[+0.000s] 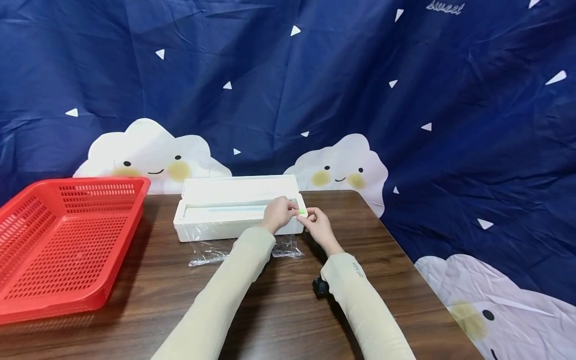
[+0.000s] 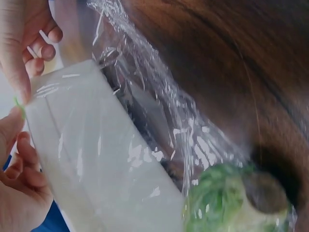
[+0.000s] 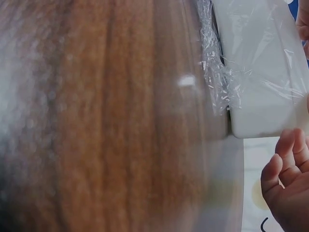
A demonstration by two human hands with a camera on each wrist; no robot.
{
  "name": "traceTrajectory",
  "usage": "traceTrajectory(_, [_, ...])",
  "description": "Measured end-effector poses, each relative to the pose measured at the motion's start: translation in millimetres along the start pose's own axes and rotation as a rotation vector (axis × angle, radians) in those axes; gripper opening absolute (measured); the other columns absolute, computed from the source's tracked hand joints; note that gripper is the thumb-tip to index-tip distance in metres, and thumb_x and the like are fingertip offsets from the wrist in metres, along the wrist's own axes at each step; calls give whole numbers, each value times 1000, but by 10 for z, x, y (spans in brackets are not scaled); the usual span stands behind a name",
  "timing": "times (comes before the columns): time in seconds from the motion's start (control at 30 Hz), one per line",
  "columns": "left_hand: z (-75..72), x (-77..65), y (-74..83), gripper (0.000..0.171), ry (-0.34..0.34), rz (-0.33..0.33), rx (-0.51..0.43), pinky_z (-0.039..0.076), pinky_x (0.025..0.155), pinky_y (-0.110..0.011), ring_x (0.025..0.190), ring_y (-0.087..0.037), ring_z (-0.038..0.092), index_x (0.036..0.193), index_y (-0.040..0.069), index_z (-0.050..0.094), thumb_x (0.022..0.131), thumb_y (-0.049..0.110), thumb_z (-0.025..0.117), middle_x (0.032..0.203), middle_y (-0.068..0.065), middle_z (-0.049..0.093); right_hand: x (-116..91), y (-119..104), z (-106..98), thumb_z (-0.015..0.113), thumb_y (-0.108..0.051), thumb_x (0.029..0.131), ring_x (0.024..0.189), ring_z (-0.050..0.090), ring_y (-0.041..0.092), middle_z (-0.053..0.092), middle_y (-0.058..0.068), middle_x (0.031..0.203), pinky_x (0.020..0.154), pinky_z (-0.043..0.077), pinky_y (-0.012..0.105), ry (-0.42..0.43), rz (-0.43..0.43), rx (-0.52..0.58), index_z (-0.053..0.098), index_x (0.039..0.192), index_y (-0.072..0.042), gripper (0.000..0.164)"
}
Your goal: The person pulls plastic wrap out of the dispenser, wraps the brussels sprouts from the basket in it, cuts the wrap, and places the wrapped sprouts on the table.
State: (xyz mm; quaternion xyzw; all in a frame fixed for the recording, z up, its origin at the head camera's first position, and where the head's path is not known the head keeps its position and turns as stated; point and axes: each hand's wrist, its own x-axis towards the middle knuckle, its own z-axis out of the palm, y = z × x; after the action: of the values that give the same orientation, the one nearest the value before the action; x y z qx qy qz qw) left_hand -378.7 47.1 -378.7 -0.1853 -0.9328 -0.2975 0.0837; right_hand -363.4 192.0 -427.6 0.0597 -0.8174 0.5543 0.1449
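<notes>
In the head view a white cling film box (image 1: 243,229) stands on the table with its lid (image 1: 240,189) raised. A small green slider (image 1: 302,211) sits at its right end. My left hand (image 1: 278,214) pinches at the slider from the left, thumb tip right against the green. From the right, my right hand (image 1: 317,227) brings thumb and forefinger to the same slider, its other fingers loosely bent in the right wrist view. Clear cling film (image 2: 166,116) hangs over the box front onto the table. A green leafy vegetable (image 2: 219,200) with a brown cut end lies beside it.
A red plastic basket (image 1: 96,292) stands at the left of the wooden table (image 1: 279,310). Behind the table hangs a dark blue cloth (image 1: 252,65) with cloud prints. The table's right edge slopes away past my right arm.
</notes>
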Motion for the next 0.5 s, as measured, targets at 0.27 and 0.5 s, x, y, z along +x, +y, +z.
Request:
traceTrajectory(0.27, [-22,-13,2,11,-8,39,12,40,63,-28,72,-16,48,91,13,75,84,19,68,78,-1,52,-6,-1,1,69,-8,82,47,46,11,49,-1,58,45,36,19,15,-13,-6,55,101,7,28])
traceTrajectory(0.5, [-33,-34,-5,14,-6,43,33,42,64,-28,73,-16,51,94,13,74,85,20,67,81,-2,55,-23,-27,12,70,-6,81,47,47,11,50,1,59,46,37,19,26,-21,-1,55,101,7,28])
